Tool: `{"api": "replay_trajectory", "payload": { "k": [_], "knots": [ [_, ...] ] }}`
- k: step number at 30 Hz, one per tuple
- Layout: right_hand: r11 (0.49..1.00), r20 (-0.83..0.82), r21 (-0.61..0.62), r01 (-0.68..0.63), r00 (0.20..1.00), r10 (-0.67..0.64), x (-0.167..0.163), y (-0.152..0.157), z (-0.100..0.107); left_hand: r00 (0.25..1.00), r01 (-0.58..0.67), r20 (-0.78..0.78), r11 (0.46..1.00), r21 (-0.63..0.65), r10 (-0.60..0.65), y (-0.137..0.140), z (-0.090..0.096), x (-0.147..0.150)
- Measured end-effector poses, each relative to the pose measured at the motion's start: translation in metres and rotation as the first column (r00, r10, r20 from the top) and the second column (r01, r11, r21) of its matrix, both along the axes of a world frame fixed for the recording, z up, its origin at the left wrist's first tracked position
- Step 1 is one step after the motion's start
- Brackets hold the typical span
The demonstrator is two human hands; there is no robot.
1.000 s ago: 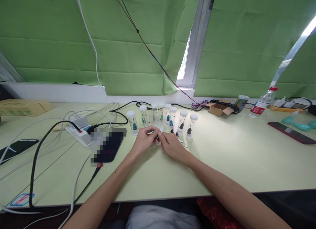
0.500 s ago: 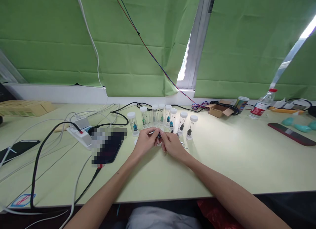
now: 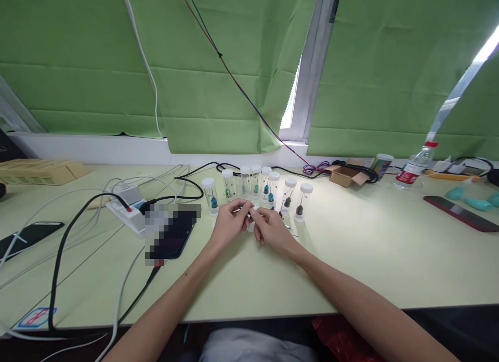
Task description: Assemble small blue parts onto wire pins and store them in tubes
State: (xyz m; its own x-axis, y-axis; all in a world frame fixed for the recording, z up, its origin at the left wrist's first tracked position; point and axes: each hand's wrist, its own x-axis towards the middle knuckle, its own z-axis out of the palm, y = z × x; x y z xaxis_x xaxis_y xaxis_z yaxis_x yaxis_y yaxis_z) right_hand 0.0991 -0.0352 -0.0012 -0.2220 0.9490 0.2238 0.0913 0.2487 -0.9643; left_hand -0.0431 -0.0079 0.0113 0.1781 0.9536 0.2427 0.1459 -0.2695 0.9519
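Note:
My left hand (image 3: pixel 233 220) and my right hand (image 3: pixel 272 225) meet at the middle of the table, thumbs and fingertips pinched together. Between them is a small dark piece, mostly hidden by the fingers, so its kind does not show. Just beyond my hands stand several clear tubes with white caps, upright in a loose row. A tube with a blue piece inside (image 3: pixel 210 196) is at the left end, and a tube with a dark piece inside (image 3: pixel 303 202) at the right end. Thin metal pins (image 3: pixel 290 231) lie beside my right hand.
To the left are a black phone (image 3: pixel 179 234), a white power strip (image 3: pixel 127 214) and loose cables. A small cardboard box (image 3: pixel 345 176) and a water bottle (image 3: pixel 414 167) stand at the back right. A dark red flat device (image 3: pixel 460 213) lies at the far right.
My fingertips have shifted slightly around the small dark piece, and less of it shows. Both hands stay in nearly the same place; the tubes have not moved.

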Motion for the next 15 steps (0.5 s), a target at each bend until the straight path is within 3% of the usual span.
{"api": "replay_trajectory", "payload": {
  "k": [6,15],
  "knots": [
    [1.000,-0.005,0.008,0.000,1.000,0.000,-0.0007,0.0002,0.0001,0.997,0.025,0.075,0.999,-0.027,-0.023,0.0018,-0.0014,-0.0007],
    [0.999,-0.045,0.020,0.046,0.998,-0.045,-0.0007,0.0053,-0.0051,0.997,0.041,0.063,0.999,-0.028,-0.039,0.0016,-0.0010,0.0002]
  ]
}}
